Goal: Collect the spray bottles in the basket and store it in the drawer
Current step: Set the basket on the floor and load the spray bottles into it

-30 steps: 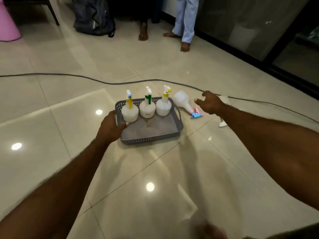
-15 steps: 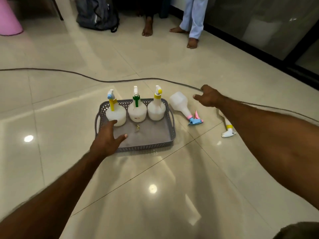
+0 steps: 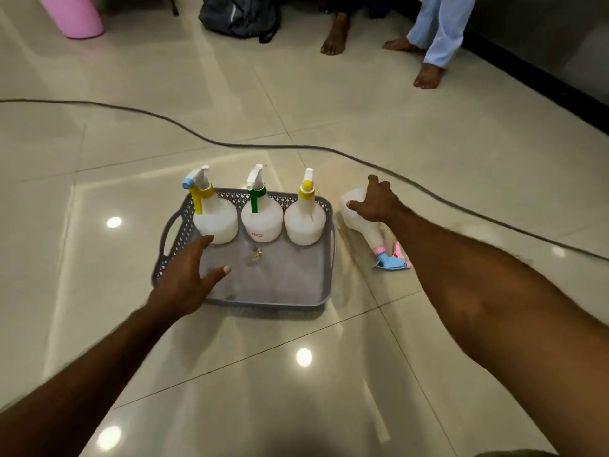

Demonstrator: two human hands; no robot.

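1. The grey basket (image 3: 324,258) is sitting on the tiled floor (image 3: 428,143), and three spray bottles are standing upright in a row along its far wall: one with a yellow trigger and blue nozzle (image 3: 214,219), one with a green trigger (image 3: 262,221) and one with a yellow collar (image 3: 304,222). Lined up at the back like that, they are leaving the near part of the basket free, likely as room for more.
2. A fourth bottle (image 3: 365,225) is lying on its side on the floor just right of the basket, its pink and blue head pointing toward the person.
3. The right hand (image 3: 379,202) is coming over that bottle's body with its fingers (image 3: 374,181) spread and curving round it; they are touching it, but whether the grip is closing I cannot tell.
4. The left hand (image 3: 188,278) is hovering over the basket's near left corner, fingers spread and holding nothing, probably ready to steady the basket while the bottle is going in.
5. A dark cable (image 3: 230,145) is running across the floor behind the basket, near the reaching arm.
6. No drawer is showing, so by my reckoning the storing step is not yet starting.
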